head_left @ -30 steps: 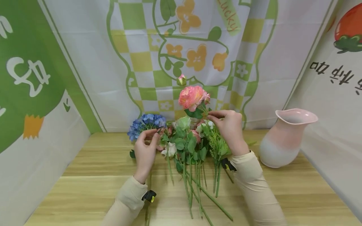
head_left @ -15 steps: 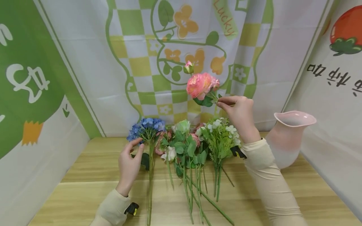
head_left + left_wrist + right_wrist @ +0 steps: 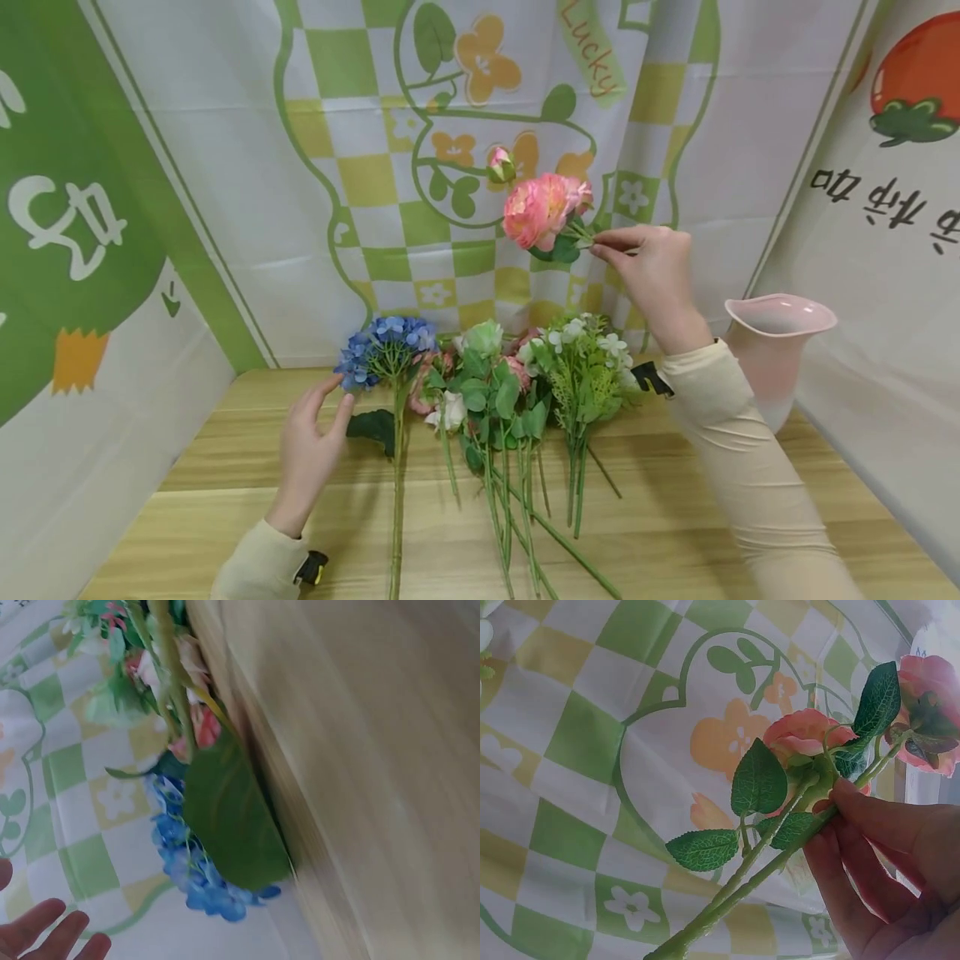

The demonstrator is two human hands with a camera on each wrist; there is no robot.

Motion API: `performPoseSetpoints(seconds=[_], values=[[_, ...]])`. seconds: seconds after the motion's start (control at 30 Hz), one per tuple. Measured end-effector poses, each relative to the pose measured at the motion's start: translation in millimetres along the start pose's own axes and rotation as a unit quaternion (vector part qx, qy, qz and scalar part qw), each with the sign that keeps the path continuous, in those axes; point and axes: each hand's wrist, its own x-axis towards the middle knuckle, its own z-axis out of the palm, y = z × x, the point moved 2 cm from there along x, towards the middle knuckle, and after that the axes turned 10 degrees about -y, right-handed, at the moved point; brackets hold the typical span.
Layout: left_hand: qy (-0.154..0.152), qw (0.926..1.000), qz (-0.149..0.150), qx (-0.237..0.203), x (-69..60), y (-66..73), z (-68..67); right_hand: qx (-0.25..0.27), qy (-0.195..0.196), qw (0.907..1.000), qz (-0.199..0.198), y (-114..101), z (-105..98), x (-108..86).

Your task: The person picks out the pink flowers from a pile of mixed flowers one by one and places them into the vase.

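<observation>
My right hand [image 3: 660, 279] pinches the green stem [image 3: 757, 870] of a pink artificial flower [image 3: 542, 210] between thumb and fingertips, holding it up above the table. A pink bud [image 3: 500, 165] and green leaves [image 3: 759, 778] branch off that stem. My left hand [image 3: 313, 446] is beside a blue hydrangea [image 3: 386, 346] lying on the table; its fingers are spread, with nothing between them. In the left wrist view, the fingers [image 3: 64, 937] stand apart from the hydrangea and its broad green leaf [image 3: 229, 814].
Several pink, white and green flowers [image 3: 483, 392] lie mid-table [image 3: 255, 467], stems pointing towards me. White blossoms with greenery [image 3: 581, 375] lie just right of them. A pink-and-white vase [image 3: 776, 358] stands at the right, partly behind my right sleeve. A printed cloth [image 3: 450, 242] hangs behind.
My right hand has lifted the pink flower up and to the right. My left hand has moved left and down, off the hydrangea, its fingers spreading.
</observation>
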Motion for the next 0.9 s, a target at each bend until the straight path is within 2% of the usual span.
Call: performPoseSetpoints(seconds=[0.2,0.4,0.7,0.9], values=[[-0.035,0.9969,0.022,0.066,-5.3,-10.3,-6.9,-0.03,0.023,0.9987,-0.035,-3.3,-3.7,3.8],[-0.069,0.9868,0.041,0.14,-10.7,-21.2,-8.0,-0.06,0.044,0.9961,-0.048,-5.2,-8.6,6.2],[-0.123,0.9754,0.021,0.182,-14.7,-32.3,-15.3,-0.068,0.069,0.9926,-0.074,-9.8,-13.9,5.4],[-0.136,0.9707,0.008,0.198,-17.6,-39.1,-24.9,-0.074,0.095,0.99,-0.074,-5.3,-23.8,3.3]])
